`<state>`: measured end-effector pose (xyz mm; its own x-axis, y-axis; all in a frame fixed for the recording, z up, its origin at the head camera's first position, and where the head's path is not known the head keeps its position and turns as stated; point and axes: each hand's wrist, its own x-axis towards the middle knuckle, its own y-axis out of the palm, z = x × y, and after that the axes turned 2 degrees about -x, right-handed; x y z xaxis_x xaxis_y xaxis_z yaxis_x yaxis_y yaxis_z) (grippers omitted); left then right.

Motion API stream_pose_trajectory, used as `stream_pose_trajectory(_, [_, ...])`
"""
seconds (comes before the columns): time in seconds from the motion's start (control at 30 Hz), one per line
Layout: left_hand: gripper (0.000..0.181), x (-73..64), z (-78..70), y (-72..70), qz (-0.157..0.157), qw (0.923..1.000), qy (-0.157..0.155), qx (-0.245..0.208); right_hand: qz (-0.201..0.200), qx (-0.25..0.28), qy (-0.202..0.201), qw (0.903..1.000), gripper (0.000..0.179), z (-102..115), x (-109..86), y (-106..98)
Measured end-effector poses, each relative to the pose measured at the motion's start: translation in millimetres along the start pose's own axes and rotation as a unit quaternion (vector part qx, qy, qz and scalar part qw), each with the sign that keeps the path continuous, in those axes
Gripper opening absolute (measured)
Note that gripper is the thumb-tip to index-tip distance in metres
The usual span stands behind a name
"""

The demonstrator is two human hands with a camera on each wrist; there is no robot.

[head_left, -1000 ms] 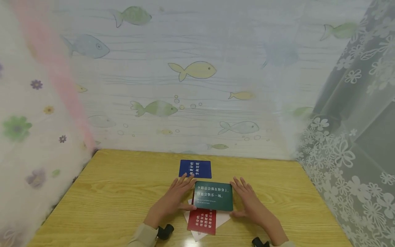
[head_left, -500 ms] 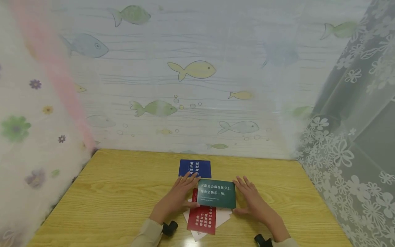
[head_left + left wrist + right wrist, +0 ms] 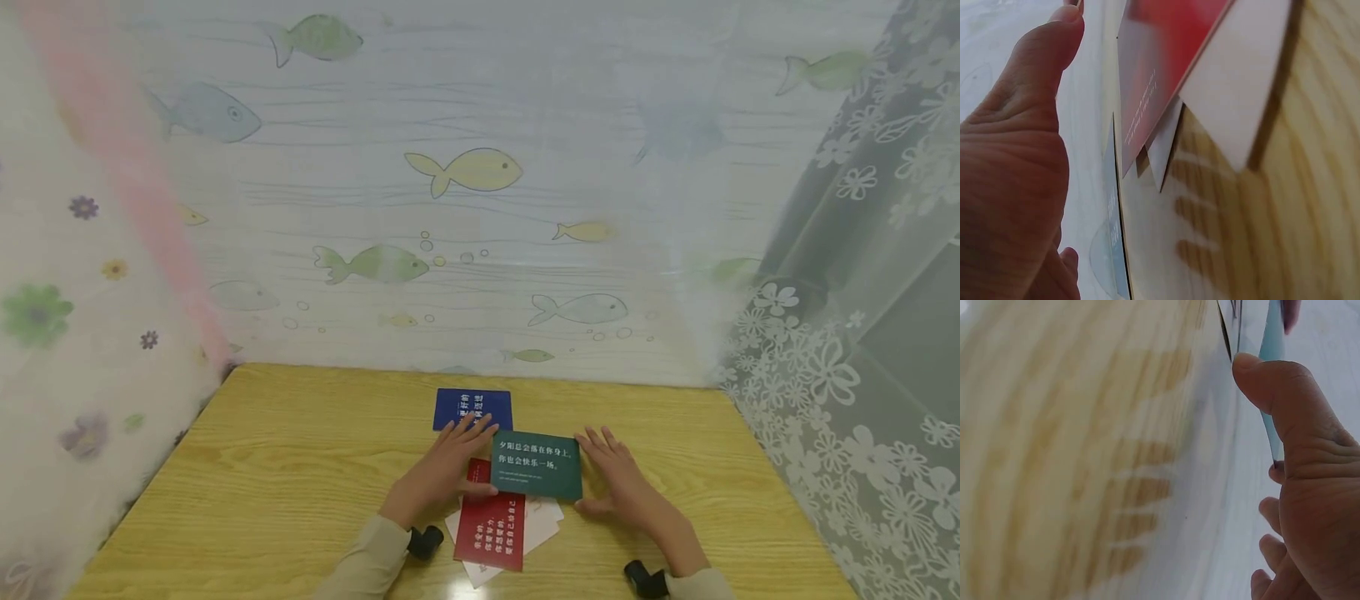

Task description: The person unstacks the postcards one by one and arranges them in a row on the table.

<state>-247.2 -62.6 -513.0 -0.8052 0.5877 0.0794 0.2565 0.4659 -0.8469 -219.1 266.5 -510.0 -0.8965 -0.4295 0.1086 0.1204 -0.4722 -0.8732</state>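
Observation:
A dark green card (image 3: 536, 464) with white Chinese writing is held up level between both hands in the head view. My left hand (image 3: 446, 467) holds its left side, thumb at the near corner and fingers spread at the far one. On the right side my right hand (image 3: 621, 485) grips it likewise, and the right wrist view shows the green card's pale edge (image 3: 1270, 428) between thumb and forefinger. Beneath lies a red card (image 3: 491, 533) with white writing, partly covered by the green card. Pale pink cards (image 3: 543, 525) stick out under the red one.
A blue card (image 3: 474, 408) lies farther back on the wood-grain table (image 3: 300, 450), behind the left fingertips. A fish-patterned cloth (image 3: 480, 275) hangs at the table's back edge. White floral lace (image 3: 832, 375) hangs along the right side.
Both hands have carried the green card right and slightly away from me, baring more of the red card. The red, pink and blue cards have stayed put.

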Motion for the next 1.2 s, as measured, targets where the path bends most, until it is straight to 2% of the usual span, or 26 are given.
stream_pose_trajectory(0.13, [0.093, 5.0, -1.4, 1.8, 0.004, 1.0000, 0.000, -0.005, -0.007, -0.003, -0.003, 1.0000, 0.100, -5.3, 0.3, -2.7])
stream_pose_trajectory(0.37, [0.091, 14.6, -1.4, 5.8, 0.007, 0.9998, 0.019, 0.005, -0.007, -0.003, -0.006, 1.0000, 0.098, -17.7, 0.9, -1.6])
stream_pose_trajectory(0.6, [0.091, 32.4, 2.6, 11.0, 0.015, 0.9996, 0.012, 0.020, -0.002, -0.017, -0.005, 0.9998, 0.097, -24.9, 4.0, -9.4])
stream_pose_trajectory(0.83, [0.091, 46.6, 6.5, 10.1, 0.037, 0.9993, -0.006, -0.009, 0.004, -0.020, -0.003, 0.9998, 0.095, -32.9, 11.7, -14.6])
stream_pose_trajectory(0.93, [0.090, 52.5, 6.2, 7.0, 0.038, 0.9991, -0.003, -0.018, 0.010, -0.019, 0.004, 0.9998, 0.094, -37.4, 17.0, -17.0])
stream_pose_trajectory(1.07, [0.091, 62.3, 7.3, 5.1, 0.038, 0.9993, 0.000, -0.001, 0.015, -0.035, 0.002, 0.9993, 0.094, -44.0, 26.1, -21.0])
stream_pose_trajectory(1.2, [0.093, 72.3, 9.3, 5.4, 0.039, 0.9987, -0.009, 0.031, 0.024, -0.045, -0.007, 0.9987, 0.092, -49.2, 36.3, -24.7])
